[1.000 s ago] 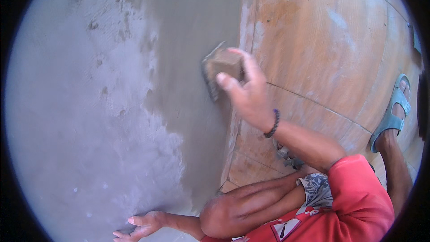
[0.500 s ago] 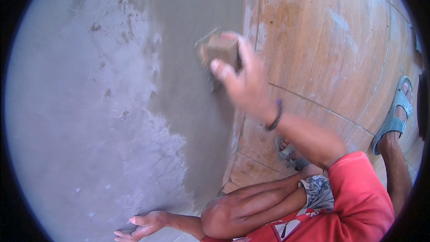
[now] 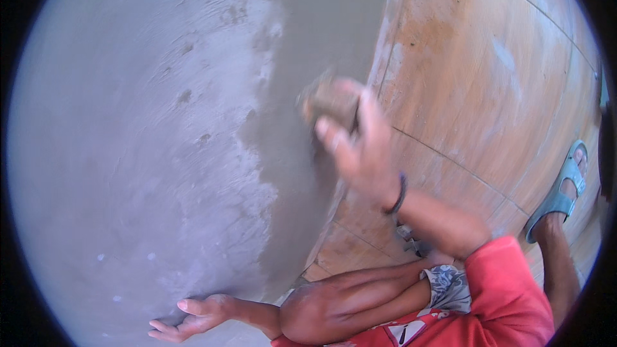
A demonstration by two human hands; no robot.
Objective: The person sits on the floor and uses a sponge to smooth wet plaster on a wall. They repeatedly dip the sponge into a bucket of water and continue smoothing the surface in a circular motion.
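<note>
My right hand [image 3: 366, 148] is closed round a brown block-shaped tool [image 3: 335, 104], blurred by motion, its underside hidden. It presses the tool against the grey cement surface [image 3: 160, 173], on the darker, smoother strip near the tiled edge. A dark band circles that wrist. Low in the picture, my left hand [image 3: 196, 318] lies against the paler part of the same surface, fingers spread and nothing in them.
Brown wood-look tiles [image 3: 463, 77] with smears on them border the cement along a pale edge [image 3: 385, 38]. My bent knee [image 3: 308, 311] is close to the surface. A foot in a blue-grey sandal [image 3: 559, 199] stands on the tiles at right.
My right hand has moved the block-shaped tool down the dark strip, toward me. The view has shifted a little. My left hand stays against the surface.
</note>
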